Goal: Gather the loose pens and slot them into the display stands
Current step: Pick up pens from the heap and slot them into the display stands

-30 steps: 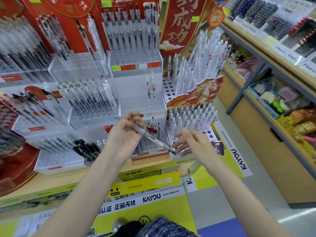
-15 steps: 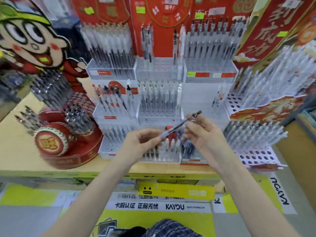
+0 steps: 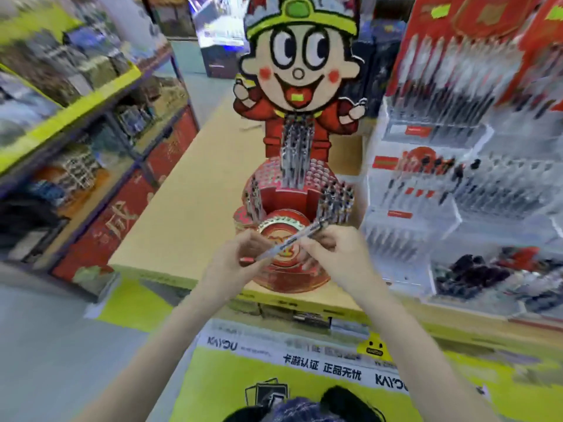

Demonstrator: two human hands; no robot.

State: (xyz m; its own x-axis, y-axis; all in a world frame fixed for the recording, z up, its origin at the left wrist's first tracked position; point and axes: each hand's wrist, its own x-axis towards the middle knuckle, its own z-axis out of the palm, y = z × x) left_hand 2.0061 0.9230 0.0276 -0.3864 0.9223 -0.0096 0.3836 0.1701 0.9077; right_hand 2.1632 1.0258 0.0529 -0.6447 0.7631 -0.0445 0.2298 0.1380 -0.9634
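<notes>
Both hands are up in front of the round red stand [image 3: 275,214], and a single clear pen [image 3: 285,243] is stretching between them, slanting from lower left to upper right. The left hand [image 3: 234,263] is pinching the lower, reddish end, fingers curled round it. The right hand [image 3: 338,254] is closing its fingertips on the upper part of the barrel, with the dark tip poking out just past them toward the stand. The middle of the pen is lying bare in the gap between the two grips, crossing the gold-rimmed medallion on the stand's front.

That stand is sitting near the front edge of the counter [image 3: 182,214], with clusters of pens already standing upright in its holes and a cartoon figure cutout [image 3: 300,65] rising behind it. Off to the right, clear acrylic racks [image 3: 457,208] are filling that side of the counter with rows of pens, though the frame is smearing badly there, so which slots are taken is hard to tell
</notes>
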